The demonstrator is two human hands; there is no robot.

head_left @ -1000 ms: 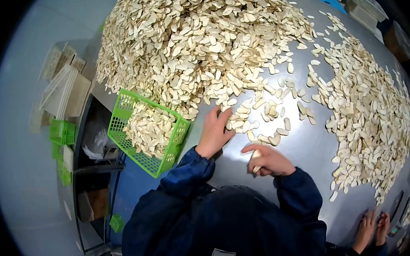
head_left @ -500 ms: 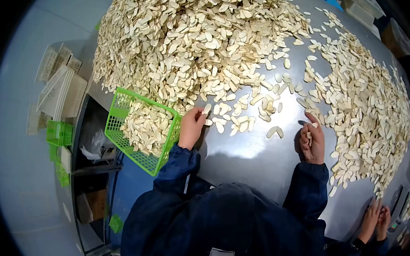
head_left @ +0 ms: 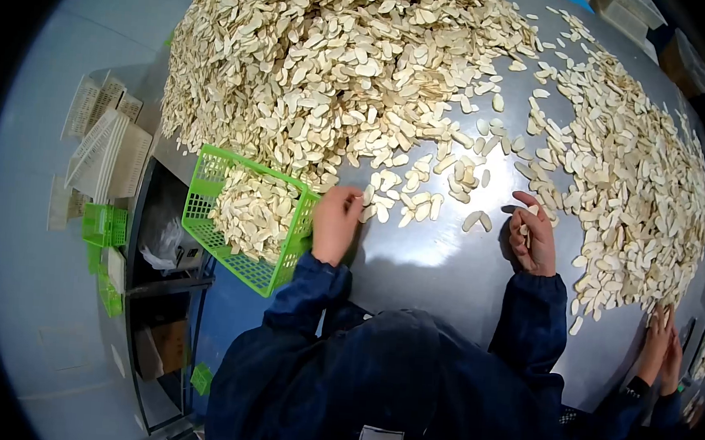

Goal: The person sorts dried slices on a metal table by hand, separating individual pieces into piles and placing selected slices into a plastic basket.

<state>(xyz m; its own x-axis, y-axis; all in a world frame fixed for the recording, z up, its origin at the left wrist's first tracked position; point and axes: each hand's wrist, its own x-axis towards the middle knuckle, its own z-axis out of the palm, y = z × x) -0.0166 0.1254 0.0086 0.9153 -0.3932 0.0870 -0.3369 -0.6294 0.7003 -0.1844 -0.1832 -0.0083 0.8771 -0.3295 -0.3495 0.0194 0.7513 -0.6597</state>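
Observation:
My left hand (head_left: 336, 224) is closed just right of the green basket (head_left: 306, 225), its fingertips pinched by the loose slices; what they hold, if anything, is too small to tell. Pale slices (head_left: 253, 211) partly fill the basket, which stands tilted at the table's left edge. Over the table, further right, my right hand (head_left: 534, 235) has its fingers curled around a pale slice (head_left: 525, 230), with the index finger raised. Between the hands lie scattered slices (head_left: 421, 206), in front of the large heap (head_left: 322, 71).
A second spread of slices (head_left: 629, 182) covers the table's right side. A co-worker's hands (head_left: 661, 348) are at its near end, beside scales. White baskets (head_left: 110, 154), small green baskets (head_left: 104, 225) and a dark shelf frame (head_left: 169, 287) stand at the left. Clear containers (head_left: 628, 14) stand at the far right.
My hands have moved apart, the left toward the basket and the right toward the right-hand slices. The slice seen at my left fingertips is no longer distinct. The co-worker's hands have moved up to the slices.

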